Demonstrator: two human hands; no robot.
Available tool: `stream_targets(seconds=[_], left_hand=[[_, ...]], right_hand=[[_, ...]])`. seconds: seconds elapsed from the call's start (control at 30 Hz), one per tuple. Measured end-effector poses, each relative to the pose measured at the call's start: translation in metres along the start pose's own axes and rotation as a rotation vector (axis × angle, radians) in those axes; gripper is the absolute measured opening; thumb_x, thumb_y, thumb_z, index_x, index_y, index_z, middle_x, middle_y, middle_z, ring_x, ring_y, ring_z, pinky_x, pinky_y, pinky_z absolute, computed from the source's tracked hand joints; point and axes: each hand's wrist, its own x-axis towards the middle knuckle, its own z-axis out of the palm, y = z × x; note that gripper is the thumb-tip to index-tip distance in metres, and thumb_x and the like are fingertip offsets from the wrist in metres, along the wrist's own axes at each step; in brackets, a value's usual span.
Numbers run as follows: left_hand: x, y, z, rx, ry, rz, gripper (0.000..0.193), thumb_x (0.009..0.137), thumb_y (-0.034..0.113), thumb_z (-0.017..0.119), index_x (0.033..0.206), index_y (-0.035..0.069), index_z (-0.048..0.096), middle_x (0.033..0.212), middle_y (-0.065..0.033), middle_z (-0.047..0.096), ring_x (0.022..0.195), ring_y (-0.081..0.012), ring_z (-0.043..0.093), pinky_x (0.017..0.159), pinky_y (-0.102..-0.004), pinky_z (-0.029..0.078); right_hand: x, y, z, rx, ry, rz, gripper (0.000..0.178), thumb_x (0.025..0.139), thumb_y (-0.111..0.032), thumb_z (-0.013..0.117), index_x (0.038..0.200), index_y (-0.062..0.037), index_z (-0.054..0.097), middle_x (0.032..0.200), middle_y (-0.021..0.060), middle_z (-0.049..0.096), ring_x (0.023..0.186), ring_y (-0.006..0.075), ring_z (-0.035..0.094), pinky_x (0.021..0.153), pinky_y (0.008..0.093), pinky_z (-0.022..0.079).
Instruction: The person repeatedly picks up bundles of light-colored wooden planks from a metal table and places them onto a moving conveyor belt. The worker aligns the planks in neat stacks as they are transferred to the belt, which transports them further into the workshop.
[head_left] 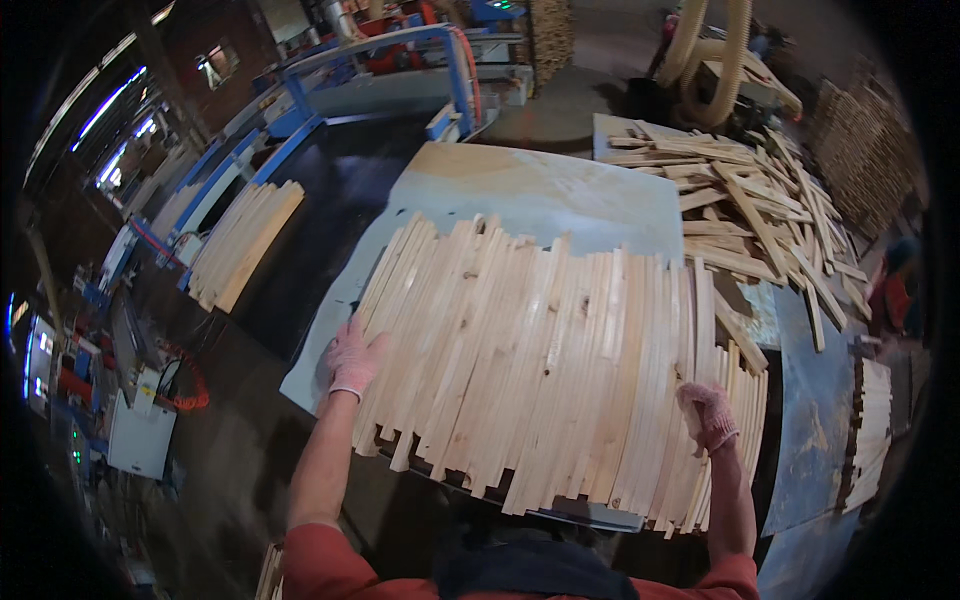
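Observation:
A broad row of pale wooden strips (520, 360) lies side by side on a light table top (560, 180), their ends uneven. My left hand (352, 360), in a pinkish work glove, is at the row's left edge with thumb and fingers apart, the thumb toward the outermost strips. Over the right part of the row, my gloved right hand (708, 415) has its fingers bent down around a wooden strip (686, 340); the fingertips are partly hidden. More strips (745, 395) stick out beyond that hand, at a lower level.
A jumbled heap of strips (750, 200) covers a surface at the back right. Left of the table runs a dark conveyor belt (340, 190) under a blue frame (380, 40), with a bundle of strips (245, 240) beside it. A ribbed hose (735, 60) hangs at the back.

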Motion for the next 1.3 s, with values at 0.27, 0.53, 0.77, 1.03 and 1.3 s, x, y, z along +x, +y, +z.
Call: stream_targets(seconds=[0.27,0.53,0.77,1.03,1.3], left_hand=[[0.129,-0.097,-0.035,0.097,0.059,0.002,0.089,0.097,0.067,0.059,0.165,0.015,0.038,0.156,-0.0170,0.046,0.142,-0.0405,0.046,0.118,-0.0515,0.038],[0.297,-0.242,-0.065,0.208,0.072,0.062,0.094,0.101,0.073,0.044,0.169,0.011,0.027,0.171,-0.0261,0.027,0.157,-0.0452,0.027,0.127,-0.0563,0.022],[0.399,-0.344,-0.092,0.318,0.086,0.037,0.092,0.105,0.071,0.035,0.169,0.005,0.024,0.173,-0.0279,0.024,0.160,-0.0480,0.020,0.129,-0.0619,0.011],[0.348,-0.279,-0.086,0.079,0.143,0.522,0.072,0.098,0.059,0.062,0.144,0.004,0.061,0.152,-0.0234,0.052,0.144,-0.0396,0.045,0.121,-0.0526,0.032],[0.237,-0.145,-0.086,0.150,-0.079,0.564,0.065,0.092,0.056,0.072,0.132,0.005,0.067,0.135,-0.0193,0.064,0.123,-0.0361,0.064,0.109,-0.0505,0.049]], right_hand=[[0.032,0.003,0.188,0.210,0.049,0.079,0.031,0.081,-0.009,0.068,0.110,0.0019,0.065,0.089,0.0101,0.069,0.077,0.0212,0.064,0.073,0.0344,0.053],[0.068,0.005,0.400,0.284,0.124,0.135,0.034,0.085,-0.008,0.069,0.118,0.0037,0.069,0.096,0.0086,0.072,0.086,0.0218,0.068,0.083,0.0345,0.057],[0.094,-0.010,0.559,0.252,0.075,0.150,0.022,0.090,-0.010,0.070,0.108,0.0011,0.075,0.092,0.0066,0.072,0.084,0.0194,0.068,0.078,0.0317,0.056],[0.104,-0.025,0.578,-0.160,0.111,0.103,0.050,0.097,-0.035,0.072,0.129,0.0040,0.066,0.104,0.0132,0.076,0.097,0.0234,0.072,0.090,0.0362,0.057],[0.096,-0.051,0.573,-1.124,0.162,0.115,0.094,0.096,-0.076,0.057,0.146,0.0031,0.056,0.139,0.0289,0.061,0.125,0.0431,0.064,0.107,0.0481,0.051]])
